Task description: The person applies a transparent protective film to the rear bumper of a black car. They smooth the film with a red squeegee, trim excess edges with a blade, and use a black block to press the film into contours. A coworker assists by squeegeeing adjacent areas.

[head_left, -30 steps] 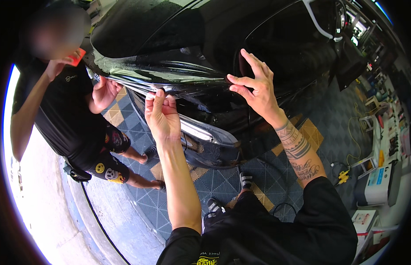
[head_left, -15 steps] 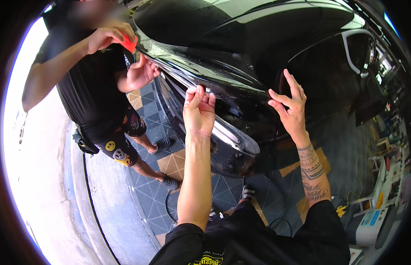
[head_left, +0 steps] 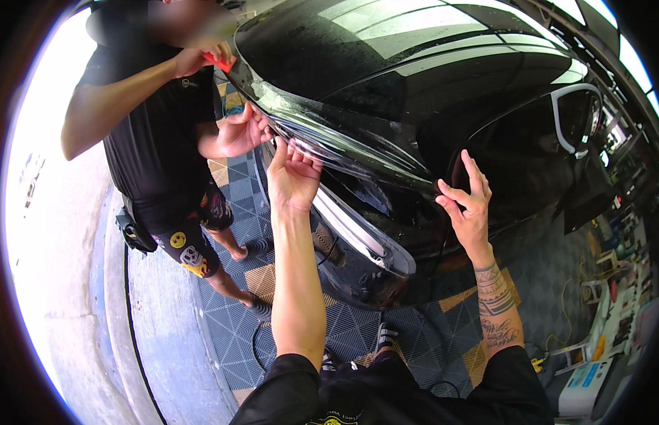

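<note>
My left hand (head_left: 294,177) is closed on the edge of a thin, glossy film (head_left: 344,152), its fingertips curled at the creased, stretched band along the front of a black car (head_left: 407,92). To the right, my right hand (head_left: 471,205) is spread, its fingertips resting on the car where the creases end. Just past my left hand, a co-worker's hand (head_left: 241,134) touches the same band. Their other hand, higher up, holds a red squeegee (head_left: 223,62) at the panel's far edge.
The co-worker (head_left: 145,134) stands on my left, beside pale concrete (head_left: 159,312). Dark and tan grid tiles (head_left: 223,322) lie under the car. At the right are a cluttered workbench (head_left: 627,269), a cable, a yellow tool (head_left: 537,365) and a grey machine (head_left: 584,382).
The co-worker's squeegee hand has moved from near their face onto the car's edge. My left hand's fingers have shifted along the film, with the thumb raised more. My view has shifted relative to the car.
</note>
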Available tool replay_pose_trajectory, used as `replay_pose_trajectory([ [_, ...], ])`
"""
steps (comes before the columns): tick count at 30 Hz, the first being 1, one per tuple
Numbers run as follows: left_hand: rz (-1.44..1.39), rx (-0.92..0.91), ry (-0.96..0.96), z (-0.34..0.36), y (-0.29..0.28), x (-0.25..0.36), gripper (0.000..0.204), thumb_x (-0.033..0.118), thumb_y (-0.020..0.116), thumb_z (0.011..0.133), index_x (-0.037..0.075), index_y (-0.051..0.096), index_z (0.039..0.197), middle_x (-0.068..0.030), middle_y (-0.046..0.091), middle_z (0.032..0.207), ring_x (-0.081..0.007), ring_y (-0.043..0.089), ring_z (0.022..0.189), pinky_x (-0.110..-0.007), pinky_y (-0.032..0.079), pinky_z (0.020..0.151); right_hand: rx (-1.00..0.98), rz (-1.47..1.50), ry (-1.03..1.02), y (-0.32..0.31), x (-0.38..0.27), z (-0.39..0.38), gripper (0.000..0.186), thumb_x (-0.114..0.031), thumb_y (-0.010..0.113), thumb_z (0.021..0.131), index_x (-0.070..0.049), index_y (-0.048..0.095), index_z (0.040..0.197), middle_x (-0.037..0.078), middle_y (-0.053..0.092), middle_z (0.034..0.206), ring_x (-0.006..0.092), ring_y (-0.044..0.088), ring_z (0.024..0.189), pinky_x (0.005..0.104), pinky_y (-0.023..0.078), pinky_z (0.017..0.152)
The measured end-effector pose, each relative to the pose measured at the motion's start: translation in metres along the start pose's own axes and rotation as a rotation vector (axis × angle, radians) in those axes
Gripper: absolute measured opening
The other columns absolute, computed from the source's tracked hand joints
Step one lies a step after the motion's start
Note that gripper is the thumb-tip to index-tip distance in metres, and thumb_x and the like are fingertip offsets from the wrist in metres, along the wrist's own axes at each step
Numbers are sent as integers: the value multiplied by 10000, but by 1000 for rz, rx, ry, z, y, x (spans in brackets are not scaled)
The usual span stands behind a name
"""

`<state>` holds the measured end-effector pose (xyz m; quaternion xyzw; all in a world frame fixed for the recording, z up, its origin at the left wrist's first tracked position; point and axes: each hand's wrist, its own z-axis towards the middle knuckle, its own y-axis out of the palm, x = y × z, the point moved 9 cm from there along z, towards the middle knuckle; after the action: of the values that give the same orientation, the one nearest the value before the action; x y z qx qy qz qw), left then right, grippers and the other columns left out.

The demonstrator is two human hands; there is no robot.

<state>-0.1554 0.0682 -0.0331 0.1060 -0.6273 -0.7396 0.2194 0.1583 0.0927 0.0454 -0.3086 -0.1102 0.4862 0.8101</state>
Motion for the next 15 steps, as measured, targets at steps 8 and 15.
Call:
replay_pose_trajectory([
  [8,18,169,66,8,1,9,189,249,565,986,73,597,1046,-21,668,947,-195,648,910,-391,525,791,7,2,3,-4,3,-5,245,-268,768,777,-208,772,1014,146,419,1492,328,440,1304,456,281,1083],
  [15,-101,119,104,3,11,8,193,277,533,1003,98,576,945,30,411,627,-129,379,549,-292,351,560,20,-2,-5,-7,4,-8,244,-252,777,772,-221,772,1014,147,411,1497,331,438,1309,474,279,1081],
])
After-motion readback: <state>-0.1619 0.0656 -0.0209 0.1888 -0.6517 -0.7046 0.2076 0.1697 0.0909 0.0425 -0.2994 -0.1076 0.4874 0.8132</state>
